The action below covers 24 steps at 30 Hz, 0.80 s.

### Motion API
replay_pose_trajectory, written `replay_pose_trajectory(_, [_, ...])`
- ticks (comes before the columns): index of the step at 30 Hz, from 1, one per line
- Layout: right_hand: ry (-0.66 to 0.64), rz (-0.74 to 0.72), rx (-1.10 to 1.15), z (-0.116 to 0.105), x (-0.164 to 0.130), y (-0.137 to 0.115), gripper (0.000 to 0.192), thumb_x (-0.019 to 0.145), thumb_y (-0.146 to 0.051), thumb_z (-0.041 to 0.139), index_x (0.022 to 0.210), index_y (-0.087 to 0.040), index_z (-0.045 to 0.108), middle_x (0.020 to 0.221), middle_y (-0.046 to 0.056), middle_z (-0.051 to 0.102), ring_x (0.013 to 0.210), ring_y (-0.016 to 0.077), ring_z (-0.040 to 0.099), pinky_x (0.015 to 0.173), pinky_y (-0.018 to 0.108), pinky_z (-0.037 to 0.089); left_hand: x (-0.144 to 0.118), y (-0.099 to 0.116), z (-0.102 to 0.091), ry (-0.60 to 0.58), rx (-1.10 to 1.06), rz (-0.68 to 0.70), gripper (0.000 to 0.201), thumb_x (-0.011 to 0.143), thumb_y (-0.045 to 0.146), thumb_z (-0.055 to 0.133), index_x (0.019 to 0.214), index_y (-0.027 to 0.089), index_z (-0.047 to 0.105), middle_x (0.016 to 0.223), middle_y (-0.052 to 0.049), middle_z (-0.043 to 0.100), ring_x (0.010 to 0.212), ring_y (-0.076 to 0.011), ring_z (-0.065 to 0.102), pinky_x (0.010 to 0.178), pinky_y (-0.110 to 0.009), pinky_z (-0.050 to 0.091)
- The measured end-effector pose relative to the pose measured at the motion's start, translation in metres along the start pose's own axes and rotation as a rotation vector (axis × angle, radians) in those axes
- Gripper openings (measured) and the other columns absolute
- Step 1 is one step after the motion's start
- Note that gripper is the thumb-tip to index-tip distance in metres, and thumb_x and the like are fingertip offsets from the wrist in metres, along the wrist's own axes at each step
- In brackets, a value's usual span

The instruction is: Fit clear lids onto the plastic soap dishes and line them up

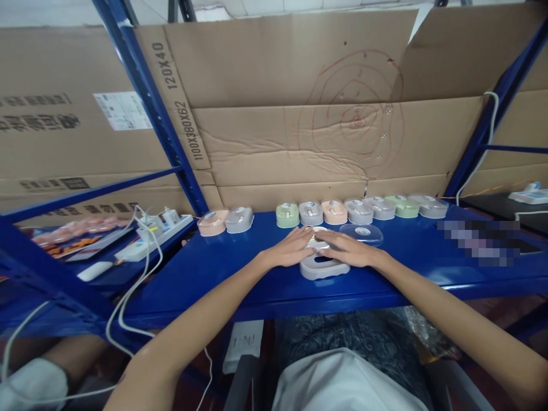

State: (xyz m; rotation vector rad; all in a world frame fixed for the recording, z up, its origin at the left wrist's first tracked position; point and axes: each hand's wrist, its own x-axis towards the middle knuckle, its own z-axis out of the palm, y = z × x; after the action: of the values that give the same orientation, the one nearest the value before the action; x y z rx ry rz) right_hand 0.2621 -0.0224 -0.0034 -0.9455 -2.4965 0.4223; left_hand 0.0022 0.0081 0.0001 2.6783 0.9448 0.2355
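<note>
In the head view, a grey plastic case (324, 270) with an oval opening in its top lies near the table's front edge. A pale cream-white part (317, 229) shows between my fingertips, mostly hidden by them. My left hand (293, 248) comes in from the left, its fingers reaching over the far end of the case and its thumb on the near side. From the right, my right hand (349, 249) mirrors it, fingers and thumb pressed onto the same case. Just behind my right hand lies a clear grey lid (362, 233) with a round label.
Along the back stand lidded cases: an orange one (213, 222), a green one (287, 215) and several others. A blurred dark object (483, 242) lies at right. Left are a power strip (149, 237) and white cables (124, 297). A blue post (158, 114) rises beside the cardboard wall (265, 137).
</note>
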Motion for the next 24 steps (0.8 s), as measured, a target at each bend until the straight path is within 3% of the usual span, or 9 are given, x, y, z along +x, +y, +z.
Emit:
replay_pose_trajectory(6, [-0.003, -0.003, 0.001, 0.002, 0.001, 0.002, 0.070, 0.106, -0.072, 0.049, 0.161, -0.029, 0.056, 0.170, 0.008, 0.052, 0.159, 0.0358, 0.046, 0.133, 0.057, 0.036, 0.000, 0.005, -0.001, -0.006, 0.008, -0.004, 0.076, 0.109, 0.044, 0.044, 0.174, 0.015, 0.020, 0.183, -0.017, 0.015, 0.172, -0.0355, 0.008, 0.139, -0.058, 0.008])
replay_pose_trajectory(9, [0.009, -0.012, 0.041, -0.004, -0.001, -0.002, 0.065, 0.108, -0.068, 0.050, 0.161, -0.031, 0.056, 0.170, 0.006, 0.052, 0.159, 0.0348, 0.047, 0.133, 0.057, 0.036, -0.002, 0.006, -0.006, 0.021, -0.022, 0.007, 0.074, 0.111, 0.052, 0.043, 0.174, 0.017, 0.024, 0.183, -0.015, 0.020, 0.172, -0.0351, 0.011, 0.139, -0.058, 0.012])
replay_pose_trajectory(12, [0.061, -0.111, 0.088, -0.015, -0.004, -0.005, 0.062, 0.108, -0.062, 0.055, 0.163, -0.032, 0.052, 0.168, 0.008, 0.054, 0.156, 0.0335, 0.050, 0.131, 0.058, 0.038, -0.006, -0.001, -0.016, 0.085, -0.071, 0.015, 0.072, 0.112, 0.060, 0.041, 0.172, 0.021, 0.029, 0.181, -0.013, 0.027, 0.171, -0.0354, 0.018, 0.138, -0.058, 0.018])
replay_pose_trajectory(15, [0.126, -0.182, 0.064, -0.024, -0.008, -0.007, 0.075, 0.096, -0.063, 0.074, 0.160, -0.030, 0.052, 0.159, 0.012, 0.060, 0.149, 0.0369, 0.054, 0.125, 0.060, 0.043, -0.011, -0.014, -0.031, 0.118, -0.074, -0.016, 0.068, 0.111, 0.058, 0.041, 0.168, 0.021, 0.037, 0.178, -0.014, 0.035, 0.167, -0.0359, 0.030, 0.136, -0.057, 0.024])
replay_pose_trajectory(18, [0.094, -0.182, 0.007, -0.025, -0.011, -0.007, 0.090, 0.080, -0.067, 0.088, 0.154, -0.027, 0.056, 0.150, 0.014, 0.062, 0.142, 0.0394, 0.056, 0.120, 0.059, 0.046, -0.016, -0.026, -0.043, 0.066, -0.033, -0.008, 0.070, 0.103, 0.053, 0.058, 0.162, 0.018, 0.046, 0.171, -0.017, 0.047, 0.159, -0.0375, 0.044, 0.134, -0.053, 0.031])
replay_pose_trajectory(21, [0.034, -0.170, -0.026, -0.021, -0.012, -0.008, 0.094, 0.074, -0.068, 0.092, 0.150, -0.026, 0.058, 0.143, 0.014, 0.062, 0.138, 0.0388, 0.057, 0.118, 0.057, 0.047, -0.019, -0.031, -0.046, 0.047, -0.011, 0.046, 0.086, 0.091, 0.050, 0.073, 0.164, 0.018, 0.043, 0.171, -0.017, 0.047, 0.157, -0.0391, 0.047, 0.132, -0.053, 0.035])
replay_pose_trajectory(24, [0.013, -0.141, -0.045, -0.016, -0.012, -0.008, 0.097, 0.071, -0.068, 0.093, 0.152, -0.025, 0.058, 0.143, 0.014, 0.061, 0.137, 0.0391, 0.057, 0.118, 0.056, 0.047, -0.018, -0.032, -0.043, 0.059, -0.039, 0.074, 0.094, 0.088, 0.054, 0.078, 0.166, 0.020, 0.040, 0.172, -0.018, 0.046, 0.157, -0.0397, 0.047, 0.131, -0.055, 0.036])
